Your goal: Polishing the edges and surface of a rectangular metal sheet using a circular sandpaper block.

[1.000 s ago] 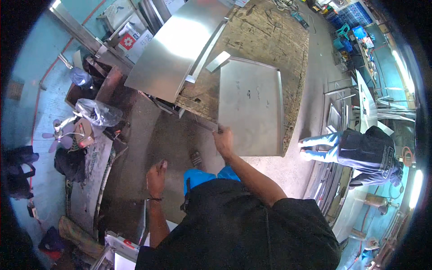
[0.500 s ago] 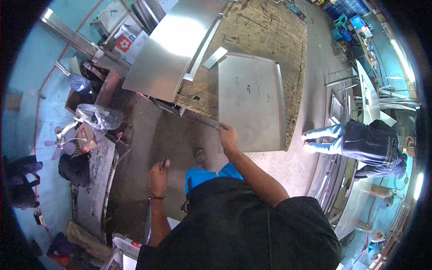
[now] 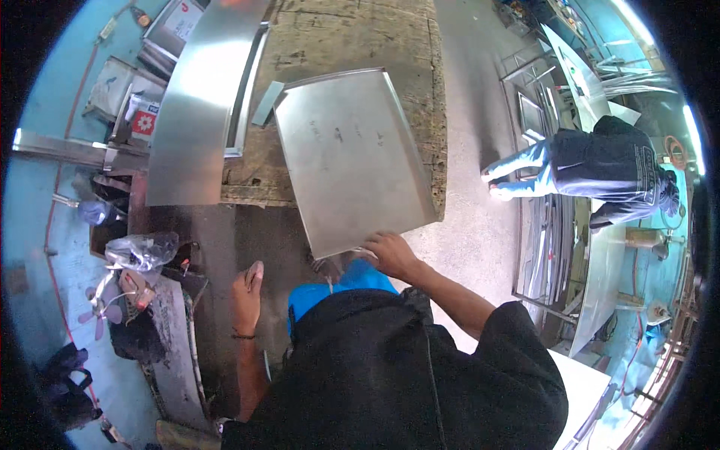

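Note:
A flat sheet-metal panel (image 3: 352, 172) with folded edges and faint handwritten marks lies askew on the wooden workbench (image 3: 337, 37). Its near end juts past the bench edge, toward my body. My right hand (image 3: 391, 255) grips that near edge, fingers over the top and the thumb hidden. Off to the left, above the floor, my left hand (image 3: 246, 298) is raised with loosely bent fingers, and I see nothing in it. Beside the panel's far left corner lies a small metal strip (image 3: 268, 103).
A long shiny metal sheet (image 3: 187, 127) overhangs the bench's left side, next to a narrow metal channel (image 3: 246, 97). A fan (image 3: 101, 304) and a plastic bag (image 3: 142, 251) are at left. At right, a person (image 3: 600, 169) bends near racks of metal lengths (image 3: 551, 247).
The panel has turned on the bench and come nearer to me, its near end farther over the edge. My right hand has gone from its left corner to its near edge.

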`<state>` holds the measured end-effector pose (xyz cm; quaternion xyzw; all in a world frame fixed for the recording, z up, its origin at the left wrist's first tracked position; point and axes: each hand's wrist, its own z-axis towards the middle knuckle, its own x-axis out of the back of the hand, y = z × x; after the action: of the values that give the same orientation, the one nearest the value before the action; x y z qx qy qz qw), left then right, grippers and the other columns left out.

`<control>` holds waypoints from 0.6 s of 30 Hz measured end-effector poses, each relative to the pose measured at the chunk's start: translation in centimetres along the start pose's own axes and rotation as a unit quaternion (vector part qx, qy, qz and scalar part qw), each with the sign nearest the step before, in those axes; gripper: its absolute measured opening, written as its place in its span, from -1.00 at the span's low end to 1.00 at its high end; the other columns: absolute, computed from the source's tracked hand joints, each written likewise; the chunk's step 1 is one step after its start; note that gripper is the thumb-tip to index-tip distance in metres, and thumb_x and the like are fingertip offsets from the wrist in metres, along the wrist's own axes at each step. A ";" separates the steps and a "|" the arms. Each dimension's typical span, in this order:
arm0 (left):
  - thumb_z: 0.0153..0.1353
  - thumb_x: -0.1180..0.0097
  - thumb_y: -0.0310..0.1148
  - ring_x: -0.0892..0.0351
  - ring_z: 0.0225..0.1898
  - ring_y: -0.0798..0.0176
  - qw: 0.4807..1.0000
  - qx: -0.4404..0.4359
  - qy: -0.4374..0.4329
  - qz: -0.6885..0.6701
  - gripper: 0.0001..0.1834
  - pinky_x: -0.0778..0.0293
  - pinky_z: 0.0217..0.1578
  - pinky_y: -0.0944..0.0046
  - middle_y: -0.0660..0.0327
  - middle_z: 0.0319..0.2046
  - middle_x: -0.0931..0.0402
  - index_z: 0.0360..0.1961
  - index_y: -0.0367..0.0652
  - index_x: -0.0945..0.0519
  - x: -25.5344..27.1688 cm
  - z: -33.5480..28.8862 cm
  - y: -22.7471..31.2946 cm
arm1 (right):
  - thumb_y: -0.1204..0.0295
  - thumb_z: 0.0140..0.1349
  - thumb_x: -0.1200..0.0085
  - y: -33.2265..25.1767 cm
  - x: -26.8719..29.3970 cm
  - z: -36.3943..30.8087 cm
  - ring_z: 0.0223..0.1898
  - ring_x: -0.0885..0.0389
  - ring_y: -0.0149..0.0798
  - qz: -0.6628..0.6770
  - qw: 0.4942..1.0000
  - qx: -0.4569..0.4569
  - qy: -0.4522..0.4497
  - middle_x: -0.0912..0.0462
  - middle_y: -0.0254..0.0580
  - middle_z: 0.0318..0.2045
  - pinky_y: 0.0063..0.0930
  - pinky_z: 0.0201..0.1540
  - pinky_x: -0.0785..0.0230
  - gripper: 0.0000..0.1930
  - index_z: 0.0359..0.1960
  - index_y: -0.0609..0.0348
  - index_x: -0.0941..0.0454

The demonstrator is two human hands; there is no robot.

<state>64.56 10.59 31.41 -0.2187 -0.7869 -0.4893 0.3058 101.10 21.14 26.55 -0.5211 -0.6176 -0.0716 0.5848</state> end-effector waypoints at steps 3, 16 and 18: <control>0.49 -0.09 -0.10 -0.69 0.08 -0.13 0.999 0.007 -0.001 -0.054 -0.56 -0.55 0.04 0.07 -0.10 0.00 -0.69 0.11 -0.26 -0.68 -0.8 -0.1 1.0 | 0.15 0.35 -0.18 1.1 -0.1 -3.0 0.11 -0.60 0.07 -0.031 0.991 0.062 0.111 -0.67 -0.03 -0.03 -0.04 0.20 -0.42 -0.64 0.04 0.11 -0.63; 0.49 -0.09 -0.17 -0.70 0.05 -0.09 0.999 0.041 -0.019 0.026 -0.60 -0.55 0.02 0.07 -0.14 -0.04 -0.70 0.10 -0.28 -0.68 -3.1 -2.7 7.3 | 0.34 0.17 -0.27 15.9 7.8 2.4 -0.20 -0.67 0.16 -0.136 0.926 -0.167 0.312 -0.66 0.07 -0.33 0.03 -0.08 -0.45 -0.76 -0.22 0.16 -0.53; 0.49 -0.08 -0.18 -0.70 0.06 -0.10 0.999 0.049 0.008 -0.007 -0.60 -0.54 0.03 0.07 -0.14 -0.04 -0.69 0.10 -0.29 -0.67 -4.0 -3.3 6.6 | 0.35 0.17 -0.25 16.7 7.4 2.6 -0.25 -0.67 0.16 -0.122 0.936 -0.163 0.288 -0.66 0.05 -0.36 0.03 -0.08 -0.45 -0.79 -0.26 0.16 -0.52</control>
<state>72.50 10.20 33.94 -0.1937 -0.8091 -0.4539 0.3191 113.27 34.53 22.93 -0.4866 -0.4617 -0.3892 0.6314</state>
